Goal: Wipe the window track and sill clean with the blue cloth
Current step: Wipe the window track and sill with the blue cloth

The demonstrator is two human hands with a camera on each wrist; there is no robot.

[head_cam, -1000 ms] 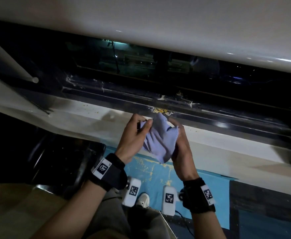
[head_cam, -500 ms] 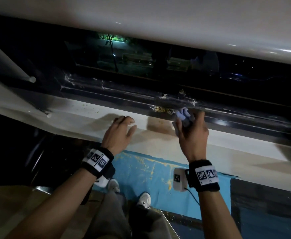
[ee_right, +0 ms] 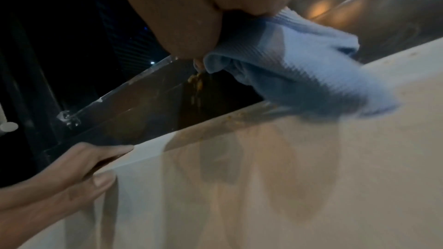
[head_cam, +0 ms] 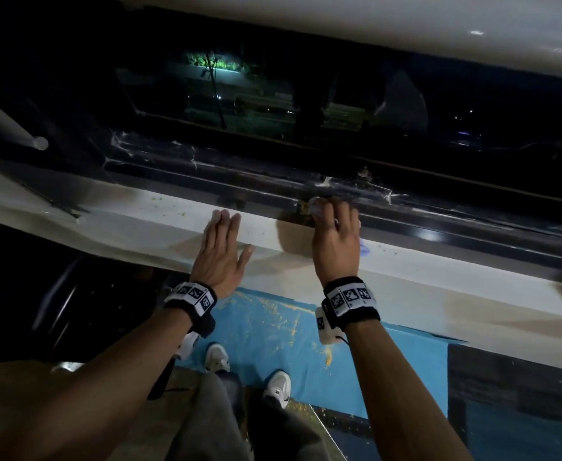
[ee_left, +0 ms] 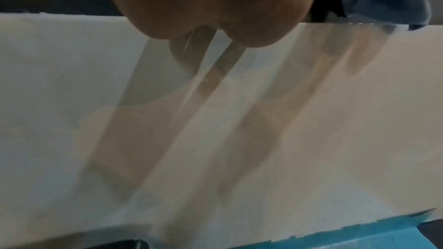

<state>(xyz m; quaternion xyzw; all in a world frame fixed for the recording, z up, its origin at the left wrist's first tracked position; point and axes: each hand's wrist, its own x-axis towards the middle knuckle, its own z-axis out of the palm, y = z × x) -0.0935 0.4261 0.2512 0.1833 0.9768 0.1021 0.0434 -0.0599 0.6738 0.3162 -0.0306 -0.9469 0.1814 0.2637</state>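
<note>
1. At the dark window track (head_cam: pixel 439 224), our right hand (head_cam: pixel 336 242) curls its fingers (head_cam: pixel 326 207) around the bunched blue cloth (ee_right: pixel 299 75), pressing it down into the groove
2. Beside the cloth we see yellowish crumbs (ee_right: pixel 195 82) in the track, with specks on the white sill (head_cam: pixel 159 211)
3. Our left hand (head_cam: pixel 221 257) lies flat on the sill, fingers (head_cam: pixel 221 221) straight and close together, holding nothing
4. One cloth corner trails over the sill edge near our right wrist
</note>
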